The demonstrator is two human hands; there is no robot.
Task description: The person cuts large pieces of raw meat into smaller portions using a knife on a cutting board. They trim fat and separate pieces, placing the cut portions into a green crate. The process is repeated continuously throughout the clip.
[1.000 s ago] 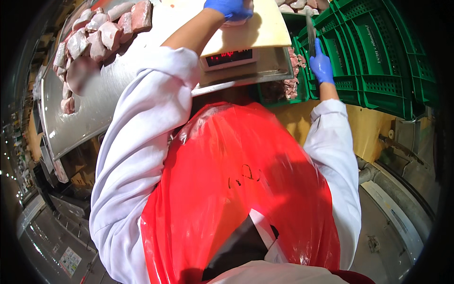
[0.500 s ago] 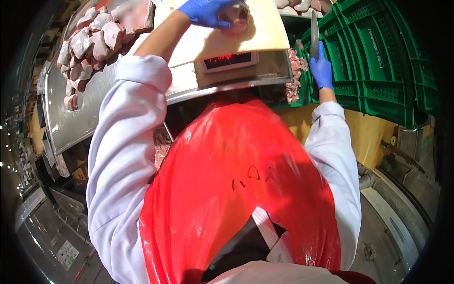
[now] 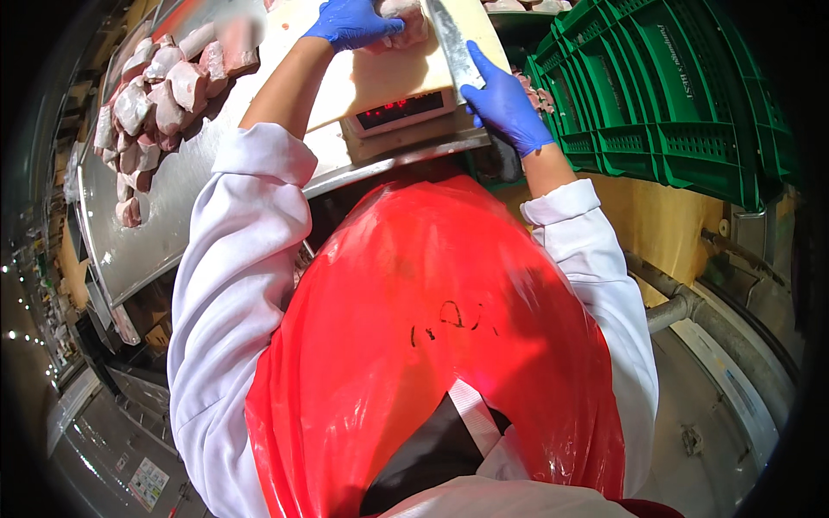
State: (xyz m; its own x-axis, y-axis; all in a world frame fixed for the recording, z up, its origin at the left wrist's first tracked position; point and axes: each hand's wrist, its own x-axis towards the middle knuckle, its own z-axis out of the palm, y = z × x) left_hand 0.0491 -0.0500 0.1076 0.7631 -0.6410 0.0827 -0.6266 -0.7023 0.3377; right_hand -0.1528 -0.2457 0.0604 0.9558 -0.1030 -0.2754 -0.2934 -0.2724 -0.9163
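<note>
My left hand (image 3: 350, 24), in a blue glove, grips a pale pink piece of raw meat (image 3: 408, 24) at the far side of the cream cutting board (image 3: 389, 73). Its fingers curl against the meat's left side. Also gloved in blue, my right hand (image 3: 509, 108) is closed round a knife (image 3: 451, 41). The dark handle sticks out below the palm, and the long blade points away from me over the board's right part, close beside the meat. Below the board's near edge shows a scale display (image 3: 401, 115) with red lit digits.
A heap of raw meat pieces (image 3: 164, 95) lies on the steel table (image 3: 112, 233) at the left. Green plastic crates (image 3: 639, 82) stand at the right. Small meat bits (image 3: 537, 93) lie between board and crates. My red apron (image 3: 432, 285) is against the table's near edge.
My right hand has brought the knife leftward from beside the green crates to the board, next to the meat. My left hand and the meat have shifted slightly left.
</note>
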